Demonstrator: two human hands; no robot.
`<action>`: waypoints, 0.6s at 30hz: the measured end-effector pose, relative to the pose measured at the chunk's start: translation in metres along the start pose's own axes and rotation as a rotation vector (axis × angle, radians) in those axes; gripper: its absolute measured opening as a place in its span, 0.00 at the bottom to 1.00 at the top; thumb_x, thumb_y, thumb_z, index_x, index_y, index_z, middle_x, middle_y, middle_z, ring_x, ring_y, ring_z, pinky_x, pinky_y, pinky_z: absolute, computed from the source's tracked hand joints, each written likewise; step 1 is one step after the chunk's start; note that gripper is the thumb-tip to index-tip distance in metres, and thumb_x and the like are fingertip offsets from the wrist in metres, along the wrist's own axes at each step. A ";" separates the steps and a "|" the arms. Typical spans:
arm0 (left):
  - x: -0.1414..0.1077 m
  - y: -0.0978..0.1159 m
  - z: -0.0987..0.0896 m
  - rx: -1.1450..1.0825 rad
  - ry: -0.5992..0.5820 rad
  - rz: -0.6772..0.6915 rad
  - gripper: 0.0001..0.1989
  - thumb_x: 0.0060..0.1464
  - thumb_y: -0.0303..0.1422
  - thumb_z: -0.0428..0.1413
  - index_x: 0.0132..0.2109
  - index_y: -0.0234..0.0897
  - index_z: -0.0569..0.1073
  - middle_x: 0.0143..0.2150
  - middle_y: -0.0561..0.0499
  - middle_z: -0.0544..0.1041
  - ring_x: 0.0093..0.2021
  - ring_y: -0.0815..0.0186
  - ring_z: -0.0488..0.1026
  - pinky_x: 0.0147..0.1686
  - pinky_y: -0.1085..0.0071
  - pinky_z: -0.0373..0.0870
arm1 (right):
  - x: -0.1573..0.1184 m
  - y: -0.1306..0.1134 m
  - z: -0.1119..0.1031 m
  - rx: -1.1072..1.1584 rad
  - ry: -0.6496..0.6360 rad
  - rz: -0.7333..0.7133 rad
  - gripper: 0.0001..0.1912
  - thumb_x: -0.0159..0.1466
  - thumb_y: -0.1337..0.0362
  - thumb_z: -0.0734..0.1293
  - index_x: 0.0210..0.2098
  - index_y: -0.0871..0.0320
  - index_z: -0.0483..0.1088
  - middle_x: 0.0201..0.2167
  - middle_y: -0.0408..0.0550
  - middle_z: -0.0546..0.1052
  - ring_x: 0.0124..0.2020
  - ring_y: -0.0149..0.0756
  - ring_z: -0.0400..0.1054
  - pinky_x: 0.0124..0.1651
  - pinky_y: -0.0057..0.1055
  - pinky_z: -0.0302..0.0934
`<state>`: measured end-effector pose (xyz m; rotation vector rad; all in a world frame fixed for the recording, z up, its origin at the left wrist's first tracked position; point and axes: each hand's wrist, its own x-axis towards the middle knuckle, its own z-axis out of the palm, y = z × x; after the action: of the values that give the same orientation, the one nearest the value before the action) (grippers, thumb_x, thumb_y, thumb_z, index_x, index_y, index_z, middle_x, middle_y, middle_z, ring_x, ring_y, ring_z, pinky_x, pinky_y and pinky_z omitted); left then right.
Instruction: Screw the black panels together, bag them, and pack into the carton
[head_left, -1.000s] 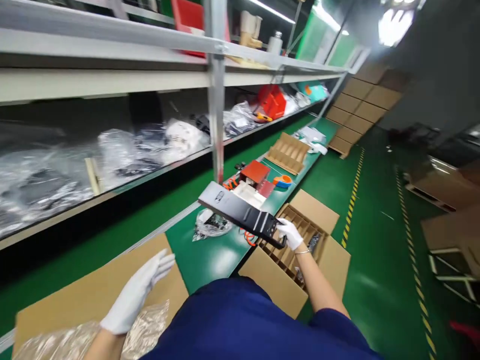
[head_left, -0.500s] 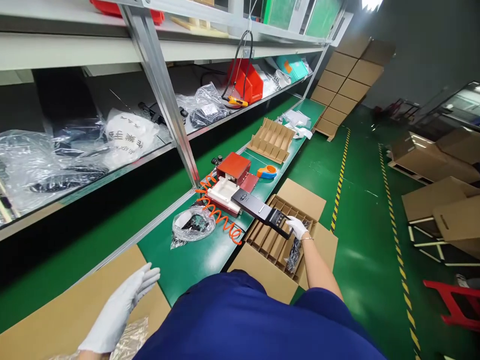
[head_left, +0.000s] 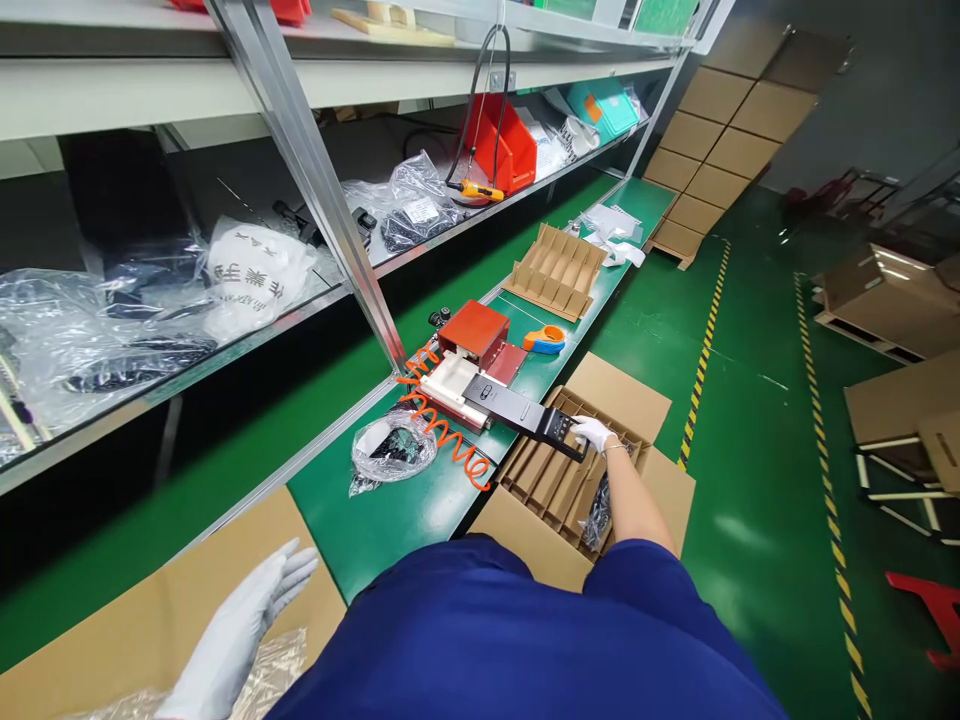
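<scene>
My gloved right hand [head_left: 594,432] grips the handle end of a long, flat black device [head_left: 514,408] with a small panel of round spots near the handle. Its far end lies over the white bed of a red machine [head_left: 454,385]. Beneath that hand is an open carton [head_left: 540,500] with cardboard dividers and a dark, plastic-wrapped item [head_left: 598,515] inside. My gloved left hand [head_left: 244,625] is open, fingers stretched out, holding nothing. It hovers above a cardboard box [head_left: 172,580] with crinkled clear plastic [head_left: 274,670] in it.
An orange coiled hose [head_left: 454,440] and a bagged cable-like bundle [head_left: 394,447] lie on the green bench [head_left: 390,545]. Farther along are a blue-and-orange tape dispenser [head_left: 545,340] and a cardboard divider [head_left: 556,272]. A metal post [head_left: 322,200] rises at the shelf, and stacked cartons [head_left: 720,150] stand behind.
My view has shifted slightly, moving the background to the right. The right hand keeps hold of the black device, whose far end sits slightly lower at the machine. My left hand stays open.
</scene>
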<state>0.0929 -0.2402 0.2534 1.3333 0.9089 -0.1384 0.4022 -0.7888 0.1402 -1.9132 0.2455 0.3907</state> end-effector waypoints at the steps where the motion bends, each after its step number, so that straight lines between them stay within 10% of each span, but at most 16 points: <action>1: 0.001 -0.001 0.000 0.007 -0.008 0.002 0.66 0.24 0.68 0.66 0.66 0.33 0.65 0.63 0.37 0.74 0.67 0.43 0.67 0.72 0.56 0.59 | 0.002 0.000 0.001 0.010 -0.005 0.009 0.16 0.58 0.60 0.72 0.45 0.59 0.75 0.39 0.48 0.80 0.38 0.36 0.74 0.45 0.38 0.71; 8: 0.001 -0.002 0.011 0.075 -0.054 -0.038 0.66 0.29 0.70 0.62 0.68 0.32 0.62 0.67 0.35 0.70 0.68 0.44 0.66 0.72 0.57 0.59 | 0.014 -0.009 0.032 0.079 -0.021 -0.032 0.20 0.51 0.71 0.72 0.44 0.57 0.78 0.52 0.51 0.79 0.61 0.43 0.69 0.71 0.44 0.57; 18: -0.005 -0.016 -0.004 0.063 0.058 0.002 0.52 0.34 0.70 0.59 0.61 0.43 0.70 0.60 0.46 0.78 0.65 0.48 0.71 0.71 0.57 0.61 | 0.079 -0.111 0.117 0.194 -0.093 -0.309 0.19 0.70 0.56 0.67 0.57 0.58 0.70 0.60 0.54 0.72 0.58 0.43 0.69 0.61 0.49 0.67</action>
<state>0.0783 -0.2432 0.2442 1.4025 0.9590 -0.1285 0.4967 -0.6383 0.1664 -1.7024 -0.0729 0.2377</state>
